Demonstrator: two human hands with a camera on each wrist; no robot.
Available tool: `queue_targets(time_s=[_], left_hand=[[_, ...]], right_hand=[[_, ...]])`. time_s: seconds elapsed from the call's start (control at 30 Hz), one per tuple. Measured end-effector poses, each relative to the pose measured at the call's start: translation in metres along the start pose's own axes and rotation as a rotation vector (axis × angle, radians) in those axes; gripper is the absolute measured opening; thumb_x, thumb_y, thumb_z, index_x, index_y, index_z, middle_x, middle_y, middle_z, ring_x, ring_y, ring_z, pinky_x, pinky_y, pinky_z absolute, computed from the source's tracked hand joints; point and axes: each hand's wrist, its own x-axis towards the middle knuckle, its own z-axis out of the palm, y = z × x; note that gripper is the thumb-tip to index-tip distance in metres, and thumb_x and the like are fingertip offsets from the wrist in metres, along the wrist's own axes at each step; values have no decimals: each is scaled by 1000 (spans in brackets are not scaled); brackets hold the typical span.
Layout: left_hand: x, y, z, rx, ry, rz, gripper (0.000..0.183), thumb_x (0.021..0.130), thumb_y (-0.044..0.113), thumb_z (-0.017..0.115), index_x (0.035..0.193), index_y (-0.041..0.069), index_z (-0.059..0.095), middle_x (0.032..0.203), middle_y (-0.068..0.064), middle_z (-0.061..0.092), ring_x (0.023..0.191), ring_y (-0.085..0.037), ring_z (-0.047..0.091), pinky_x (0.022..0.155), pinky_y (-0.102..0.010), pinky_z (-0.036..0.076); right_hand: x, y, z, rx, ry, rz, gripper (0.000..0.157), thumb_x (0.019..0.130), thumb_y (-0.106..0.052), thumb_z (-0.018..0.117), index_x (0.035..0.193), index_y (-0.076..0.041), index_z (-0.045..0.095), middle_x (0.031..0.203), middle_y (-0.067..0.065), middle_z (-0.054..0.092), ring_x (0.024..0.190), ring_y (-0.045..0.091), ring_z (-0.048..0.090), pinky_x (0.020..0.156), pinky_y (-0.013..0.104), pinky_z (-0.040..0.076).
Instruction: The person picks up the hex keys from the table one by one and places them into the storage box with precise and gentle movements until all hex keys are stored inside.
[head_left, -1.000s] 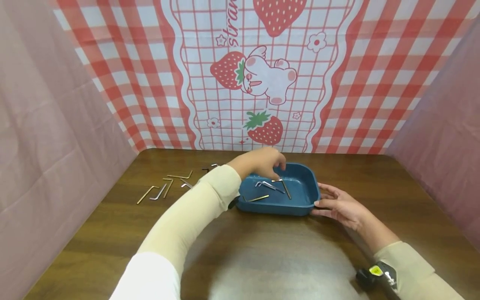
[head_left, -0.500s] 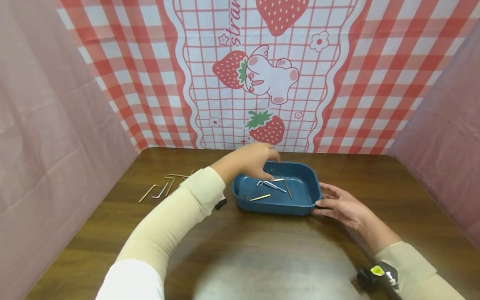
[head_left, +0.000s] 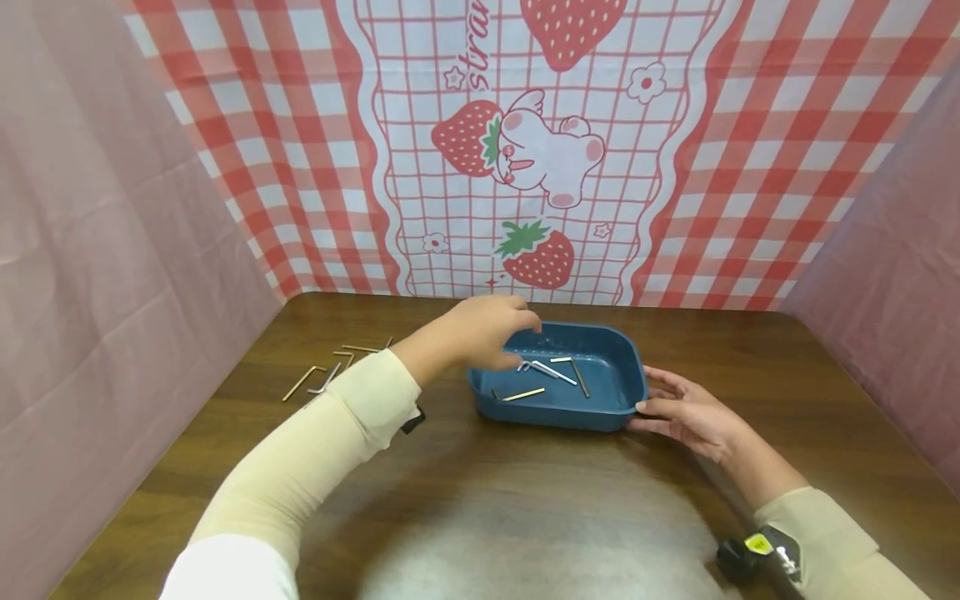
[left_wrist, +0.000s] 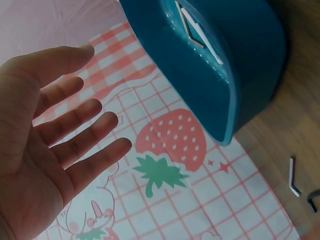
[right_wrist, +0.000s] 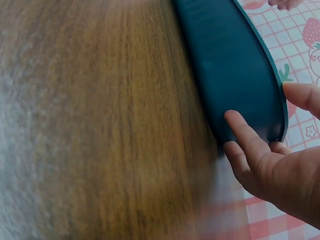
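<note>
A blue rectangular tray (head_left: 551,415) sits on the wooden table with several L-shaped hex keys inside. Among them are silver hex keys (head_left: 557,373), a brass-coloured hex key (head_left: 523,395) and a darker hex key (head_left: 581,379). Above the tray's left end hovers my left hand (head_left: 480,332); in the left wrist view its spread fingers (left_wrist: 95,165) hold nothing. My right hand (head_left: 693,419) grips the tray's right end. In the right wrist view its thumb (right_wrist: 302,95) touches the rim while the fingers lie against the outer wall.
Several more hex keys (head_left: 303,382) lie on the table left of the tray, partly hidden by my left arm. A silver key (left_wrist: 292,177) and a black key (left_wrist: 314,201) show beside the tray. A strawberry-print cloth (head_left: 420,183) hangs behind the table.
My left hand has moved leftward from over the middle of the tray to its left end. The right hand stays at the tray's right end, and the keys inside lie as before.
</note>
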Motion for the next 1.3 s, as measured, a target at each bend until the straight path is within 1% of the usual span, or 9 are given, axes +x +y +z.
queue_targets(time_s=[0.13, 0.23, 0.4, 0.5, 0.6, 0.77, 0.9, 1.13, 1.3], left_hand=[[-12, -5, 0, -12, 27, -25, 46, 84, 34, 74, 127, 19, 62, 118, 0, 60, 107, -15, 58, 91, -32, 49], [-22, -9, 0, -31, 45, -47, 44, 84, 31, 75, 124, 18, 63, 116, -1, 60, 105, -16, 59, 90, -34, 50], [-37, -20, 3, -60, 84, -71, 40, 82, 26, 77, 119, 15, 66, 106, -2, 60, 89, -16, 60, 80, -34, 51], [-47, -26, 6, -78, 106, -78, 36, 81, 22, 78, 115, 13, 69, 103, -3, 62, 88, -17, 60, 80, -35, 51], [-56, -32, 11, -96, 108, -89, 31, 80, 18, 77, 110, 12, 71, 104, -3, 64, 91, -18, 61, 81, -37, 51], [-68, -41, 21, -110, 93, -93, 26, 79, 13, 76, 105, 10, 72, 101, -5, 65, 90, -20, 62, 80, -38, 52], [-78, -48, 29, -112, 92, -94, 24, 79, 12, 76, 103, 9, 72, 103, -5, 66, 91, -20, 62, 80, -38, 52], [-90, -58, 39, -129, 98, -104, 22, 80, 10, 75, 102, 7, 72, 99, -9, 67, 83, -18, 61, 76, -37, 52], [-98, -65, 45, -125, 127, -104, 19, 78, 7, 74, 98, 6, 73, 94, -6, 67, 83, -17, 61, 76, -36, 53]], right_hand=[[0, 0, 0, 5, 6, 8, 82, 93, 5, 57, 153, 2, 1, 134, 22, 40, 100, 25, 64, 92, 50, 48], [0, 0, 0, 5, 4, 13, 83, 93, 5, 58, 153, 2, 1, 137, 25, 37, 101, 25, 64, 92, 50, 48], [0, -1, -1, 5, -2, 13, 83, 93, 5, 58, 153, 1, 1, 136, 24, 37, 101, 24, 64, 92, 49, 48], [0, 0, -1, 5, -9, 10, 83, 93, 5, 57, 153, 2, 1, 134, 21, 41, 102, 24, 65, 92, 49, 48], [0, 0, -2, 6, -14, 4, 82, 93, 5, 57, 153, 2, 1, 131, 17, 45, 101, 24, 65, 92, 49, 49], [0, 1, -2, 0, -22, -11, 81, 93, 5, 57, 153, 3, 3, 128, 15, 49, 101, 25, 65, 91, 49, 49], [0, 1, -2, -6, -19, -18, 81, 93, 4, 58, 153, 3, 3, 129, 15, 48, 101, 25, 65, 92, 49, 48], [0, 1, -3, -6, -11, -11, 81, 93, 5, 58, 153, 2, 3, 133, 19, 44, 101, 24, 65, 93, 49, 47], [1, 2, -3, -3, -12, -10, 82, 93, 4, 58, 153, 2, 4, 134, 19, 43, 102, 24, 65, 93, 49, 48]])
